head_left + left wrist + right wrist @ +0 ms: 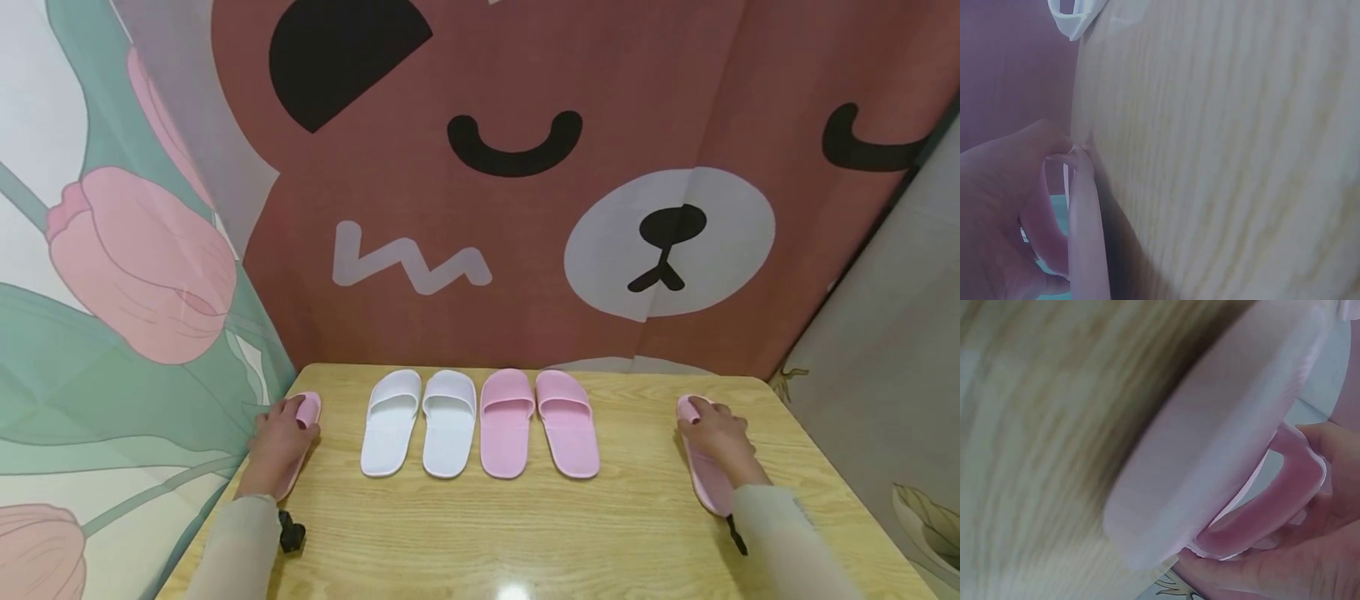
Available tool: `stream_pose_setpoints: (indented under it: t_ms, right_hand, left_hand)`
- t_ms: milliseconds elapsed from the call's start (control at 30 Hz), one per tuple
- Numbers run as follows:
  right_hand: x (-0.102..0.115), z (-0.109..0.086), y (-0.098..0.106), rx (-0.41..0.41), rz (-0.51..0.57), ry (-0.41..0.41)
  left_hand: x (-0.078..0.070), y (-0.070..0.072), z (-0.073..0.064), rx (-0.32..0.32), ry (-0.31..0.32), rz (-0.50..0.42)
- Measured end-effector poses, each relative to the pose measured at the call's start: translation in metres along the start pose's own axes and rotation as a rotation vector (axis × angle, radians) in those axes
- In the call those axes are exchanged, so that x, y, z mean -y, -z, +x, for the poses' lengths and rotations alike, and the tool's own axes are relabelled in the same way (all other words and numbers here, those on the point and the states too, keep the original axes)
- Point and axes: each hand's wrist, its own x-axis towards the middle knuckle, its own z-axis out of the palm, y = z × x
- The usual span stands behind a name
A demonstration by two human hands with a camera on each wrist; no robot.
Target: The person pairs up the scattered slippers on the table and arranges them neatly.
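At the table's left edge my left hand (277, 442) grips a pink slipper (309, 408) across its strap. In the left wrist view, the sole's edge (1086, 231) faces the wood and the thumb and fingers span the strap. On the right side, my right hand (718, 437) holds another pink slipper (708, 483) by its strap, toe pointing away. The right wrist view shows its pale pink sole (1204, 437) close over the table, with fingers around the strap (1279, 500). Between the hands stand a white slipper pair (448, 437) and a pink slipper pair (505, 446), side by side.
The light wooden table (465, 533) has a rounded far edge. Behind it hangs a brown bear-print curtain (525, 317), and a tulip-print cloth (135, 267) borders the left. A small black object (291, 533) is by the left wrist, a black strap (737, 535) by the right.
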Motion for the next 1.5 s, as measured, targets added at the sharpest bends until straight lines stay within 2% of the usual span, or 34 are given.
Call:
stream_pose_setpoints:
  t_ms: [600,1000,1100,1333,1500]
  right_hand:
    - [0.002,-0.003,-0.002,-0.005,0.014,0.033]
    - [0.0,-0.005,-0.001,-0.029,0.015,-0.011]
    - [0.0,-0.003,0.002,-0.032,0.002,-0.006]
    - [-0.002,-0.004,0.01,-0.029,-0.009,0.001]
    - [0.0,-0.008,0.013,-0.025,-0.013,0.002]
  left_hand:
    - [-0.003,0.0,-0.003,-0.015,-0.028,0.015]
    - [-0.006,0.004,-0.006,0.023,-0.003,-0.005]
    - [-0.008,0.004,-0.008,0.016,-0.001,-0.007]
    - [-0.019,0.013,-0.012,-0.053,-0.022,0.011]
    - [-0.027,0.018,-0.017,-0.051,-0.005,0.024]
